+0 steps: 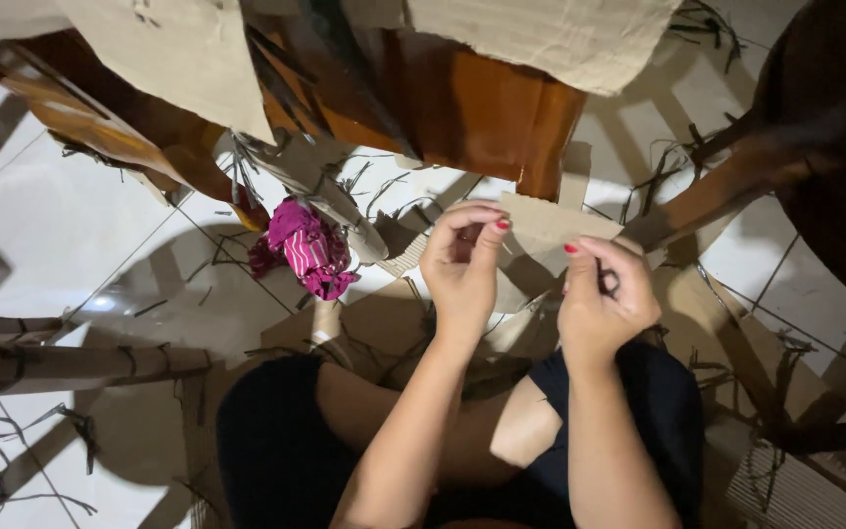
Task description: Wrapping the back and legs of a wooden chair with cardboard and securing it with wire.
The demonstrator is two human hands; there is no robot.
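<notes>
Cardboard, a flat tan corrugated piece (pixel 540 230), sits between our two hands just above our knees, held up over the white tiled floor (pixel 61 225). Our left hand (pixel 462 264) pinches its left edge, thumb and red-nailed fingers closed on the board. Our right hand (pixel 604 299) is curled up at the piece's right edge, fingers folded in toward the palm with the thumb tip against the board; we cannot tell whether something small is gripped inside that fist. Both hands are near each other, with the cardboard piece bridging the gap between them.

Below the hands we see our bare legs in dark shorts (pixel 276 451), folded as we sit on the floor. More brown cardboard sheets (pixel 384 323) lie flat under and just in front of our knees. To the left of the left hand, a crumpled magenta striped cloth (pixel 307 250) rests on the floor, touching a pale rolled cardboard tube (pixel 320 186) that slants beside it. Thin dark strips and scraps (pixel 217 250) are scattered across the tiles around these.

Further out, glossy brown wooden furniture (pixel 462 108) stands at the top, with large beige cardboard sheets (pixel 560 39) draped over it. A dark wooden leg (pixel 727 186) slants at the right, and long cardboard strips (pixel 61 362) lie at the left.
</notes>
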